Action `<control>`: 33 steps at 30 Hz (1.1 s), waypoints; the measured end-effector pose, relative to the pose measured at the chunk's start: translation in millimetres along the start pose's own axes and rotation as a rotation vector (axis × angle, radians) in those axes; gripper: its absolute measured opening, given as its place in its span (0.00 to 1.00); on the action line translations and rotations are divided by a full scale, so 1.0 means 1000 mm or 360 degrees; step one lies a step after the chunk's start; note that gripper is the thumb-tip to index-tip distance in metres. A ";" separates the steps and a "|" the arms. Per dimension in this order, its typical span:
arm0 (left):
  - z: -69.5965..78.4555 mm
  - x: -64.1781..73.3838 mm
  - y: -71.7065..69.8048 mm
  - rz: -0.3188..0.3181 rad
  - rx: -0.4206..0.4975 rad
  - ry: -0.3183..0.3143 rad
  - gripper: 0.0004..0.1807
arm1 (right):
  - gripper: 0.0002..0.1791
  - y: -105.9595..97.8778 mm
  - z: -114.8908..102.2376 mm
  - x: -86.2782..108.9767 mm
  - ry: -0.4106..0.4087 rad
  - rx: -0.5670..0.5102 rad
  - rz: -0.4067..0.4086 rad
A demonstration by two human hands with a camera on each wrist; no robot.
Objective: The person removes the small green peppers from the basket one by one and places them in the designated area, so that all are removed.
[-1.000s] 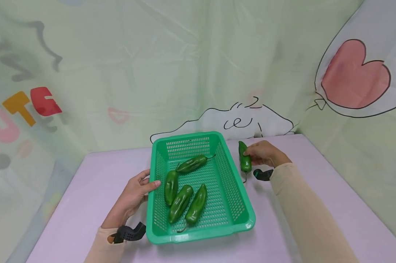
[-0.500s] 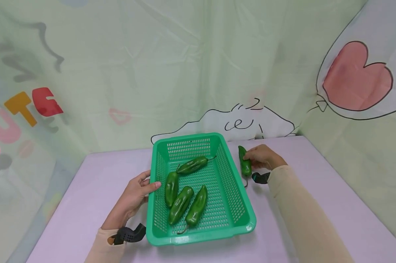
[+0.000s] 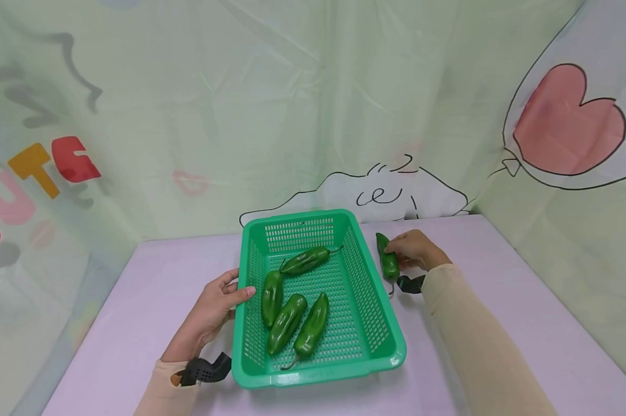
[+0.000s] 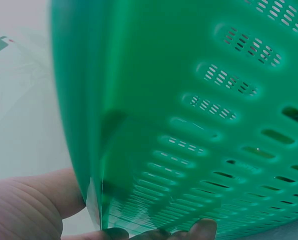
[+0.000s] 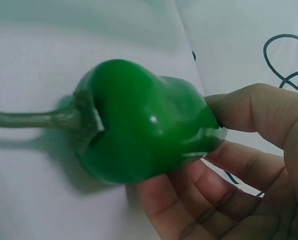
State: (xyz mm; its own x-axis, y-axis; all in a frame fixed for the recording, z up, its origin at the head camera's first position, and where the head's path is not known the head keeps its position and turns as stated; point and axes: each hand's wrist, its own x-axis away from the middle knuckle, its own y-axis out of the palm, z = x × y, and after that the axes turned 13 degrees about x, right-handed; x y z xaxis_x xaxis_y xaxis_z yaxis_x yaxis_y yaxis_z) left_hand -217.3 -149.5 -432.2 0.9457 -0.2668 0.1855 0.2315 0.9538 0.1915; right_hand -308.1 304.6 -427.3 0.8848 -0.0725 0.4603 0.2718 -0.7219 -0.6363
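Right hand (image 3: 416,249) and the green pepper (image 3: 388,261) had shifted slightly toward the near side of the worktop (image 3: 136,323) since 1.0 s earlier. Right grip: clamped on the pepper, just right of the green basket (image 3: 318,375). Left hand (image 3: 214,305): grip clamped on the basket's left wall, thumb over rim. 4 peppers (image 3: 287,323) lay inside.

Peppers (image 3: 287,325) glossy, smooth; basket (image 3: 318,374) plastic (slightly shiny).

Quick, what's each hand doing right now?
Left hand: holding the green plastic basket by its side.
Right hand: holding a green chili pepper outside the basket.
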 end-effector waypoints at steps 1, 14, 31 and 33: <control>0.000 0.000 0.000 0.0001 0.0003 -0.0001 0.38 | 0.26 0.000 0.000 0.000 -0.0002 0.0008 0.0000; -0.004 0.004 -0.004 0.0018 0.0005 0.0007 0.37 | 0.27 0.005 0.001 0.005 -0.0038 0.0057 0.0032; -0.003 -0.004 -0.001 0.0009 -0.0036 0.0017 0.37 | 0.38 -0.011 -0.010 0.033 -0.0175 0.0056 0.0173; -0.002 -0.004 -0.001 0.0010 -0.0032 0.0018 0.37 | 0.40 -0.012 -0.016 0.037 -0.0205 0.0036 0.0175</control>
State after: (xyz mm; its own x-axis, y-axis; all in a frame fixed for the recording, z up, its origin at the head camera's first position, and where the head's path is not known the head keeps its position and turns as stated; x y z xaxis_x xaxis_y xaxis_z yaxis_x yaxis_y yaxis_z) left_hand -220.6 -148.6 -435.4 0.9497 -0.2593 0.1757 0.2300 0.9581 0.1709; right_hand -284.7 299.5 -393.1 0.9506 -0.0604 0.3045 0.1775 -0.6989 -0.6928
